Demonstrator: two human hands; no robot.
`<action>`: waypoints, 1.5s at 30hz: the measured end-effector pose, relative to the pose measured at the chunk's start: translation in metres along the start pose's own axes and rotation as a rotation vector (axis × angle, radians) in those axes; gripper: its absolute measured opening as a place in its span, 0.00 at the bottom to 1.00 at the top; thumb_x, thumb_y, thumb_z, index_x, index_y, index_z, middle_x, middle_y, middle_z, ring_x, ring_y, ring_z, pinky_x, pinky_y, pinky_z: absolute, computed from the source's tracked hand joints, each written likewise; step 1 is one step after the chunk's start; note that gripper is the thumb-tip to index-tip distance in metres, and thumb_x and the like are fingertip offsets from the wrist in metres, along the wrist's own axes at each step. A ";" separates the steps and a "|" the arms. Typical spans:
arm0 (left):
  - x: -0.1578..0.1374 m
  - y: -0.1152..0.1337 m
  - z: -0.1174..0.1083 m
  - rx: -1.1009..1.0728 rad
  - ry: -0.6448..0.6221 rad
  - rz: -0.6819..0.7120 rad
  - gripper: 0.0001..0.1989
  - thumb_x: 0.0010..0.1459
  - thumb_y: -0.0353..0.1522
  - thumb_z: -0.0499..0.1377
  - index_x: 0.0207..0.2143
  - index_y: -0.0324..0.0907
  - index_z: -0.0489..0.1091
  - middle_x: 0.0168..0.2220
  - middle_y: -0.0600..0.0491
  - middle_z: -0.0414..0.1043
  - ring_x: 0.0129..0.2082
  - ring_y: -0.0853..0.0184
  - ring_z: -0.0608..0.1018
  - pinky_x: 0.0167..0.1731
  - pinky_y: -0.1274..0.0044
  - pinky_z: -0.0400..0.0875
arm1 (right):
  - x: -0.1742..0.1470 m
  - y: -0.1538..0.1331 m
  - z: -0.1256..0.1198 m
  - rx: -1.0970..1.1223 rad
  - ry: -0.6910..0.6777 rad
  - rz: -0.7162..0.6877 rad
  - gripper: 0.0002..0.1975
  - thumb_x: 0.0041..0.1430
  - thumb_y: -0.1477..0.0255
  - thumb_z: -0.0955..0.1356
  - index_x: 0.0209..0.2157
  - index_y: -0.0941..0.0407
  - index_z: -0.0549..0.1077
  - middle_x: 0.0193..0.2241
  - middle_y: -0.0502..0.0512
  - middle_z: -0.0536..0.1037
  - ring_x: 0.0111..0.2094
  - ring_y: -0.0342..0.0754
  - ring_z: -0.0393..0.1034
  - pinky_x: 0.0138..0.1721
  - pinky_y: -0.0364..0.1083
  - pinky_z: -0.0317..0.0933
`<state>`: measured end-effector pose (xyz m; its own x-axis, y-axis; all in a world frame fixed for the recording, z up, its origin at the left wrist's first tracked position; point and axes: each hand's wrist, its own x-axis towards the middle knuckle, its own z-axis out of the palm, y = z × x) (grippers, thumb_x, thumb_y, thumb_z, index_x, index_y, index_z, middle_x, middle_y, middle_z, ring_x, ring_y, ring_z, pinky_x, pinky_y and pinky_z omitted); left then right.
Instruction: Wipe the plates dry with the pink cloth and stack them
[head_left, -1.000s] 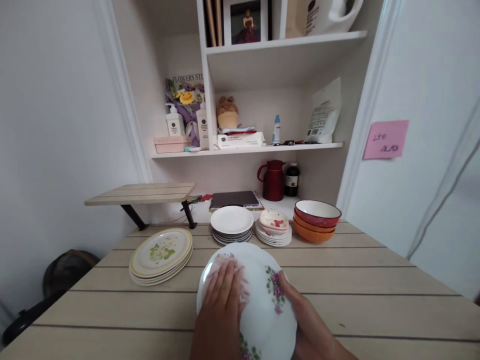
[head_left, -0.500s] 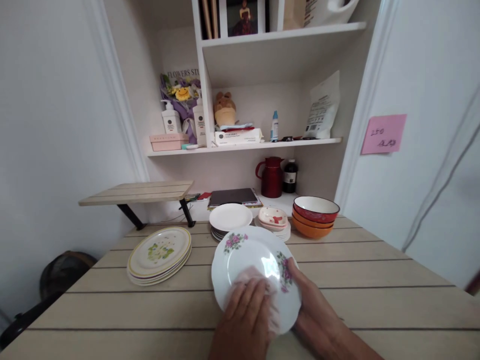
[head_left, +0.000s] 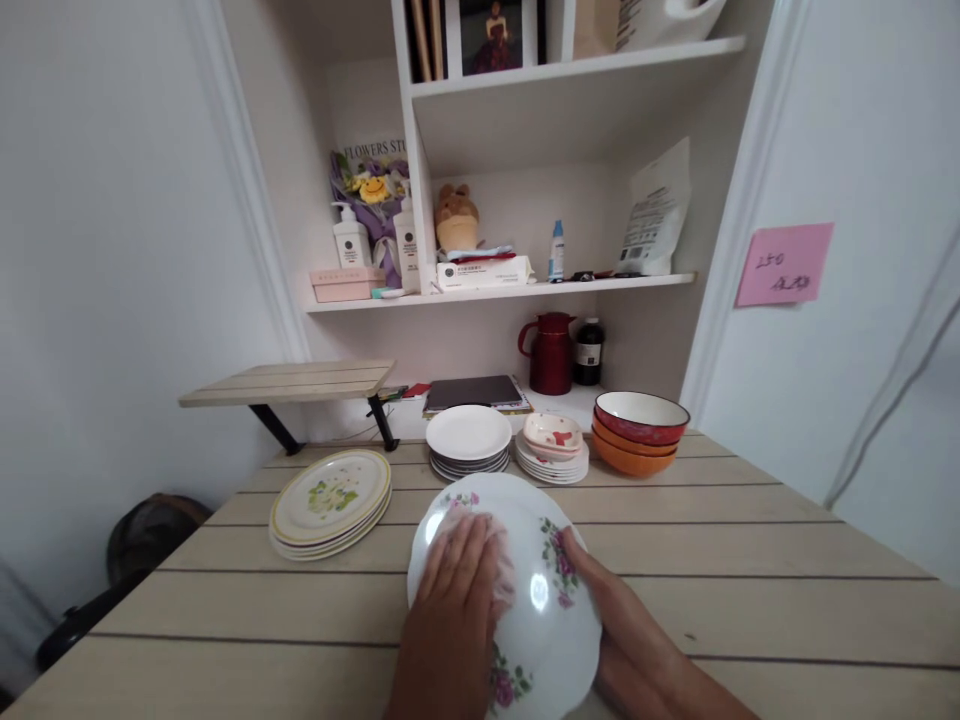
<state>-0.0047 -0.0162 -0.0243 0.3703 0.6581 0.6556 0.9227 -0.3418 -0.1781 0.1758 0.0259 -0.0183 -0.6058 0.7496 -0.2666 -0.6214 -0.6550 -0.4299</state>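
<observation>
A white plate with pink flower sprigs (head_left: 536,625) is held tilted above the front of the table. My right hand (head_left: 637,630) grips its right edge, thumb on the upper face and the other fingers hidden underneath. Under the fingers of my left hand (head_left: 454,610), a crumpled pale pink cloth (head_left: 501,570) is pressed against the plate's upper left part. Just beyond the plate stand a stack of white plates (head_left: 469,435) and a stack of small dishes (head_left: 553,455). To the left lies a stack of yellow-rimmed plates (head_left: 330,500).
Orange and red bowls (head_left: 637,430) are stacked at the back right. A small raised wooden shelf (head_left: 292,383) on black legs stands at the back left. Behind the table are a red jug (head_left: 551,355), a dark bottle (head_left: 589,352) and a dark flat folder (head_left: 480,391).
My left hand has slid the cloth up and left across the plate. The plate has come slightly lower and nearer, uncovering a flower sprig near its bottom. The view has shifted slightly.
</observation>
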 end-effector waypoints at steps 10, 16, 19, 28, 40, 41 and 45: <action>0.000 -0.006 -0.015 -0.371 0.117 -0.377 0.26 0.66 0.33 0.44 0.66 0.50 0.47 0.68 0.50 0.47 0.67 0.59 0.50 0.63 0.55 0.49 | 0.000 -0.004 0.003 0.052 0.049 0.007 0.28 0.59 0.58 0.66 0.53 0.66 0.70 0.43 0.68 0.80 0.48 0.57 0.74 0.57 0.55 0.58; 0.004 -0.008 -0.005 -1.323 0.345 -1.137 0.37 0.59 0.41 0.57 0.66 0.46 0.44 0.65 0.42 0.53 0.64 0.56 0.58 0.61 0.61 0.55 | 0.001 -0.017 -0.002 0.050 0.162 0.005 0.30 0.58 0.59 0.66 0.56 0.66 0.67 0.41 0.69 0.81 0.47 0.58 0.74 0.56 0.57 0.59; 0.004 0.004 -0.007 -2.024 0.075 -1.207 0.34 0.56 0.39 0.61 0.63 0.43 0.55 0.57 0.41 0.68 0.58 0.53 0.69 0.58 0.63 0.60 | 0.000 -0.021 -0.002 0.036 0.173 0.036 0.32 0.58 0.57 0.66 0.56 0.65 0.66 0.42 0.69 0.80 0.49 0.60 0.73 0.55 0.57 0.59; 0.004 0.018 0.002 -2.706 -0.230 -0.993 0.25 0.62 0.42 0.51 0.56 0.36 0.67 0.52 0.42 0.73 0.58 0.52 0.69 0.61 0.61 0.52 | 0.007 -0.026 -0.013 -0.373 0.260 -0.038 0.38 0.54 0.53 0.67 0.60 0.60 0.60 0.47 0.69 0.77 0.44 0.61 0.75 0.46 0.58 0.66; 0.008 0.025 0.004 -2.691 -0.233 -0.994 0.26 0.60 0.42 0.53 0.56 0.38 0.67 0.48 0.42 0.75 0.52 0.52 0.74 0.54 0.63 0.61 | -0.024 -0.028 0.002 -1.984 0.036 -1.070 0.25 0.62 0.65 0.63 0.61 0.42 0.59 0.51 0.58 0.65 0.49 0.52 0.67 0.47 0.50 0.66; 0.008 0.026 0.004 -2.682 -0.237 -1.002 0.26 0.60 0.43 0.53 0.56 0.39 0.67 0.48 0.42 0.76 0.50 0.52 0.74 0.53 0.63 0.62 | -0.026 -0.024 0.005 -2.049 -0.093 -0.955 0.27 0.61 0.64 0.63 0.62 0.41 0.58 0.52 0.57 0.65 0.49 0.51 0.68 0.46 0.49 0.67; 0.009 0.028 0.004 -2.654 -0.293 -1.035 0.28 0.61 0.45 0.52 0.57 0.39 0.66 0.47 0.42 0.76 0.47 0.54 0.76 0.50 0.65 0.65 | -0.018 -0.007 0.007 -2.231 -0.162 -0.712 0.33 0.54 0.65 0.70 0.61 0.37 0.59 0.54 0.57 0.65 0.50 0.55 0.68 0.47 0.52 0.67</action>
<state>0.0245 -0.0172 -0.0263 0.4211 0.9059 -0.0438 -0.7822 0.3872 0.4880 0.1877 0.0161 -0.0041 -0.7091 0.6438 0.2876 0.5510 0.7605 -0.3436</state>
